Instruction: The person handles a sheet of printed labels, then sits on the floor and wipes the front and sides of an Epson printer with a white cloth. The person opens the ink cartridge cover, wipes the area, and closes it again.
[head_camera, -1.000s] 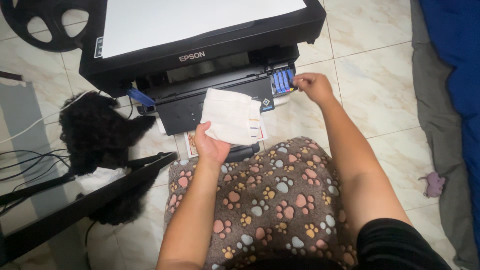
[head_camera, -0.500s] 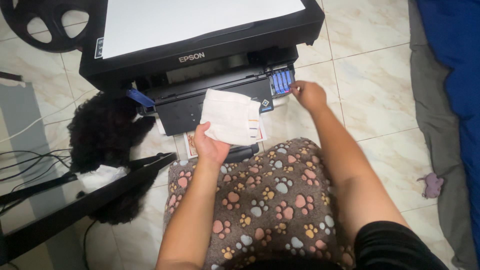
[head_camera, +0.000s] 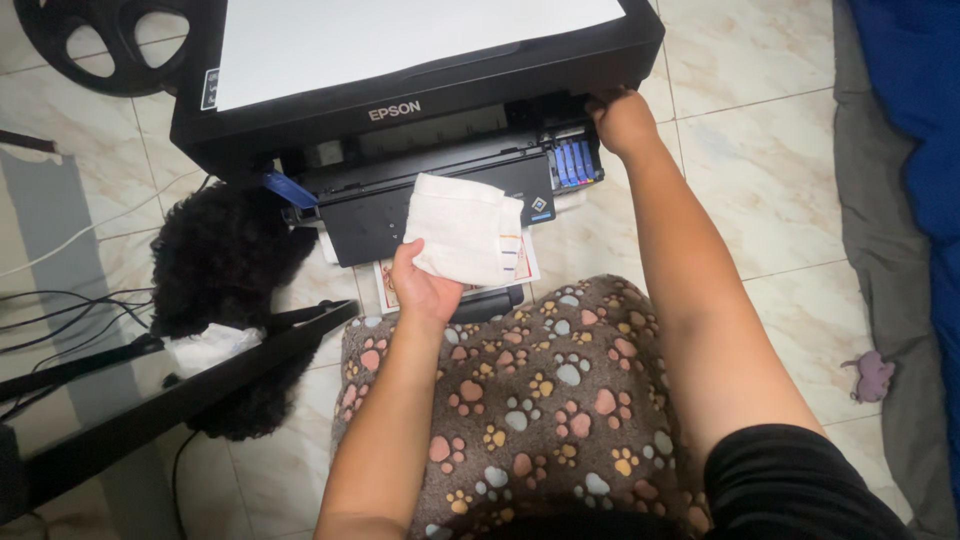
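Left hand (head_camera: 425, 290) grips a folded white cloth (head_camera: 462, 228) above the printer's front edge. Right hand (head_camera: 620, 118) curls under the raised scanner lid (head_camera: 420, 90) at the printer's (head_camera: 440, 200) right corner, just above the blue ink cartridges (head_camera: 575, 162). Step judged: holding the lid up; wiping would call for bringing the cloth across.

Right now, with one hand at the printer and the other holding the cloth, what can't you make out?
Head view only:
- Right hand: fingertips hidden under the printer lid.
- Ink cartridges: too small to tell apart.
- Printed sheet: mostly covered by the white cloth in the left hand.
- Printer's back: cut off by the top edge.
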